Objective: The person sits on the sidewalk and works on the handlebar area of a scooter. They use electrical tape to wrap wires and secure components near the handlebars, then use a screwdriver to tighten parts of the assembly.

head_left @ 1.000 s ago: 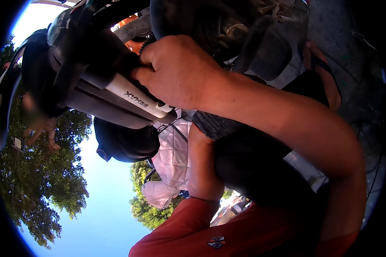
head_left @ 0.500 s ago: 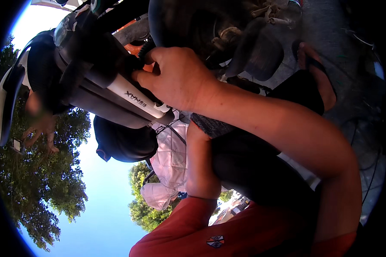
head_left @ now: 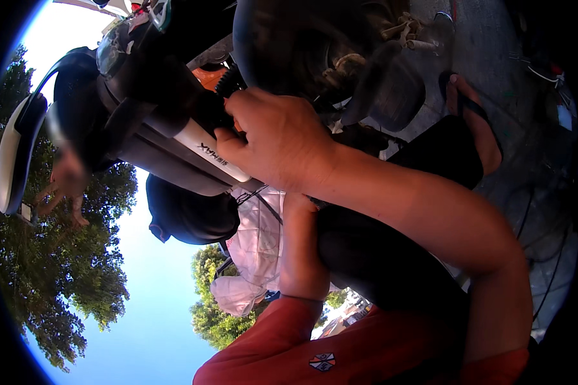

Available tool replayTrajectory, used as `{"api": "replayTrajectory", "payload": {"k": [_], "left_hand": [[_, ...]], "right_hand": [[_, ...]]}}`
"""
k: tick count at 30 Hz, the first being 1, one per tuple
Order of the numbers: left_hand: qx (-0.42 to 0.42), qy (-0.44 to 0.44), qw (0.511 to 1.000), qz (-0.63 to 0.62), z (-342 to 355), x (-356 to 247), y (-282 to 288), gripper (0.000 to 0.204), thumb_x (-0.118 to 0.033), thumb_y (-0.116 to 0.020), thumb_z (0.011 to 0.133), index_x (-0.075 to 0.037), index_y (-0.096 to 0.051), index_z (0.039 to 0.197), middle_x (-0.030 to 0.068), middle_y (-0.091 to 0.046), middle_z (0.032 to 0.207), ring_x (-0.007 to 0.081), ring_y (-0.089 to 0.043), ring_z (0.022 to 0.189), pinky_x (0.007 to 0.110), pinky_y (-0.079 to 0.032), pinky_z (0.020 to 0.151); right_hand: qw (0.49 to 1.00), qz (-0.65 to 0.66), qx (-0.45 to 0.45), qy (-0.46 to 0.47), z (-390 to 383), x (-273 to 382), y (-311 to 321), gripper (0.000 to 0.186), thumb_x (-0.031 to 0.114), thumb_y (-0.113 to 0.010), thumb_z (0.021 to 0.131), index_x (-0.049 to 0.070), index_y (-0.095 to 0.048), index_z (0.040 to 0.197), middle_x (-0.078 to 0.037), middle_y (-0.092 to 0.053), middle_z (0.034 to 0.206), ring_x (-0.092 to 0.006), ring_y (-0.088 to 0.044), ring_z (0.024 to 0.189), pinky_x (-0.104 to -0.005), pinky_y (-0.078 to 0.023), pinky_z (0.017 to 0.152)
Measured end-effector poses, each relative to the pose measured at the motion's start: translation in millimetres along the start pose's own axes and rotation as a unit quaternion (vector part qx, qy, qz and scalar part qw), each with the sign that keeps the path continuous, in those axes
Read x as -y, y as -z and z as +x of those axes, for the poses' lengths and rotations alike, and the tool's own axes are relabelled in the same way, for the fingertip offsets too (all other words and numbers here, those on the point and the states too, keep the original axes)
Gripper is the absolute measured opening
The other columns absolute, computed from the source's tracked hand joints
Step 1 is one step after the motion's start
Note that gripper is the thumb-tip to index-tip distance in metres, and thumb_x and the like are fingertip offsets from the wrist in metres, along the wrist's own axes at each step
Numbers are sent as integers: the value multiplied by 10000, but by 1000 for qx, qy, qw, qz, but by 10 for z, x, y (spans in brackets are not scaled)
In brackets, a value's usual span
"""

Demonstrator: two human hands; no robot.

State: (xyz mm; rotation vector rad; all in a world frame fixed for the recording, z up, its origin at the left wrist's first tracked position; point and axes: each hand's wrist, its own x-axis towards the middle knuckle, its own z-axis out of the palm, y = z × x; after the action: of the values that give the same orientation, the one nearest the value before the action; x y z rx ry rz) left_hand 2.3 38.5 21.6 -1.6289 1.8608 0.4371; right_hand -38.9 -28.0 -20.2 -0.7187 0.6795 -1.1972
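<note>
One right hand (head_left: 282, 141), fingers clamped on white tube (head_left: 221, 157), left hand hidden behind it, black tyre (head_left: 289, 45) above

We see a motorcycle (head_left: 173, 96) filling the top of the view, turned oddly so that its dark bodywork and frame run aslant from upper left to centre. A pale grey fork tube (head_left: 218, 154) with dark lettering slopes down to the right, and fingers close around its upper end, where it meets a black ribbed collar. Just behind it sits an orange part (head_left: 212, 76). A black tyre (head_left: 289, 45) curves close above.
</note>
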Motion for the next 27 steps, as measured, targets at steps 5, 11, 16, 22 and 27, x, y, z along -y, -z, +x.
{"api": "replayTrajectory", "payload": {"k": [5,11,16,22,27], "left_hand": [[-15,5,1000,-6,44,-143,97,407,-209,-643,868,-92,-631,1258,205,-625,1253,374,-589,1199,426,-491,991],[-45,-24,998,-35,83,-134,91,411,-223,-637,877,-98,-627,1269,210,-620,1275,381,-582,1220,427,-487,1006],[-71,-43,995,-58,176,-225,145,415,-234,-631,885,-103,-625,1278,215,-616,1294,386,-576,1237,429,-483,1019],[-107,-104,983,-105,418,-329,218,420,-248,-624,893,-109,-621,1289,221,-611,1316,393,-568,1258,430,-479,1035],[-125,-118,970,-171,305,-341,270,424,-259,-619,901,-114,-618,1299,226,-607,1334,399,-562,1276,431,-475,1048]], "right_hand": [[996,-16,36,-82,-75,42,200,278,307,-702,872,31,-669,851,-127,-696,789,-346,-693,715,-420,-546,667],[993,-5,48,-109,-57,45,177,299,308,-695,890,11,-666,878,-152,-686,738,-338,-696,706,-406,-537,663],[989,-26,75,-127,-29,117,273,302,307,-692,889,6,-674,909,-171,-697,756,-329,-702,712,-392,-540,672],[983,-144,77,-86,-98,370,745,441,365,-632,918,3,-677,1166,-162,-732,892,-344,-720,858,-440,-555,813],[939,-271,204,-57,-621,711,1499,150,186,-686,891,51,-632,926,-90,-677,760,-288,-690,691,-387,-549,690]]}}
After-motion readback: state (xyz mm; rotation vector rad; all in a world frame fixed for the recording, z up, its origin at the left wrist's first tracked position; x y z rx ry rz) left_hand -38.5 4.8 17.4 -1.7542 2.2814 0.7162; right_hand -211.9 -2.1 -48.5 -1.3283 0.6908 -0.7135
